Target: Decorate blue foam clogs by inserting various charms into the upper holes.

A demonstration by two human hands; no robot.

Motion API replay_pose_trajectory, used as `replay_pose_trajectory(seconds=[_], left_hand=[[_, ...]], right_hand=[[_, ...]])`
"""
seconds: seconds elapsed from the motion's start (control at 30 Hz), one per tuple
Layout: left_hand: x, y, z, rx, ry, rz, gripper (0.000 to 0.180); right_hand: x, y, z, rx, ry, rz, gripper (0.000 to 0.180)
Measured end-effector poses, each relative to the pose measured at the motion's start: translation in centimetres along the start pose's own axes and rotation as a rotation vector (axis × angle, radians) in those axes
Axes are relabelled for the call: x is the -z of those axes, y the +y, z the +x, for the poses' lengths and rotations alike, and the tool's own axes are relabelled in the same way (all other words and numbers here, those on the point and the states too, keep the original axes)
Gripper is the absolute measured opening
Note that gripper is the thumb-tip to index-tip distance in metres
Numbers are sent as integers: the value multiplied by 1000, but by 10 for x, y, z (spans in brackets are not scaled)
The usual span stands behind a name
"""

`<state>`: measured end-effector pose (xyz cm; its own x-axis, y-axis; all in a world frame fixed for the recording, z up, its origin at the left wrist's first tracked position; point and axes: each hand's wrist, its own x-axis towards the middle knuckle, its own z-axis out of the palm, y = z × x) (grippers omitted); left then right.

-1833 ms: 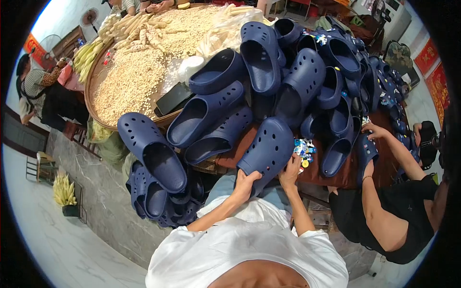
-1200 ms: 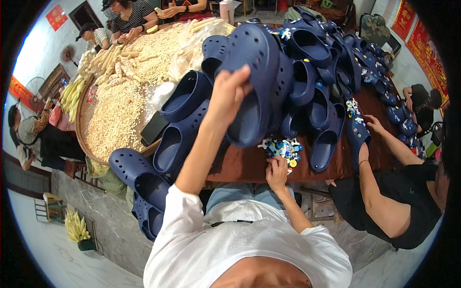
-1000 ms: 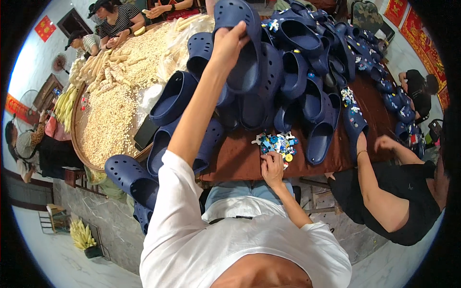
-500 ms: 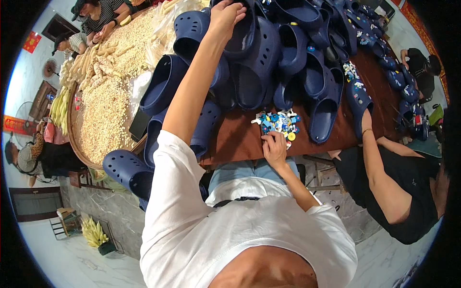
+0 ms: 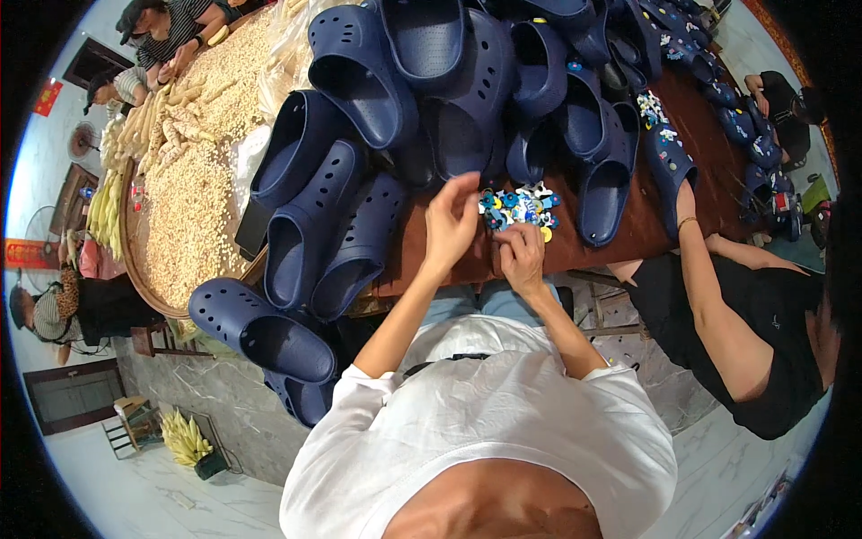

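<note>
A small heap of colourful shoe charms [image 5: 525,205] in blue, white and yellow lies on the brown-covered table [image 5: 422,256] in front of me. My left hand [image 5: 452,220] is just left of the heap, fingers raised and apart from the thumb, holding nothing that I can see. At the heap's near edge, my right hand [image 5: 522,253] has its fingers bent together; whatever they pinch is hidden. Navy clogs are piled beyond my hands, among them a clog [image 5: 373,81] at the upper left of the pile and a plain clog [image 5: 603,202] right of the charms.
More navy clogs [image 5: 260,328] lie along the left table edge. A broad round tray [image 5: 135,260] of corn kernels stands at the left. On the right, another person's hand is inside a charm-covered clog [image 5: 669,166], near a second charm heap [image 5: 650,110]. Other people sit around.
My left hand has let go of a clog at the far pile and come back beside the charms. My right hand stays at the heap, its fingers shifted slightly.
</note>
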<state>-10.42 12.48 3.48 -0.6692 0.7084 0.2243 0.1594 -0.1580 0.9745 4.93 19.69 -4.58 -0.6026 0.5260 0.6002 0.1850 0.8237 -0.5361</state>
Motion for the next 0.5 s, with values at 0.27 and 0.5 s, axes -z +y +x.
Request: replay_pose_trajectory(seconds=[0.27,0.5], left_hand=[[5,-46,-19,653,74,-539,40],[11,-51,16,828,147,-1045,20]], right_hand=[[3,5,78,-91,12,-117,29],[-20,-1,108,-180,-57,15,56]])
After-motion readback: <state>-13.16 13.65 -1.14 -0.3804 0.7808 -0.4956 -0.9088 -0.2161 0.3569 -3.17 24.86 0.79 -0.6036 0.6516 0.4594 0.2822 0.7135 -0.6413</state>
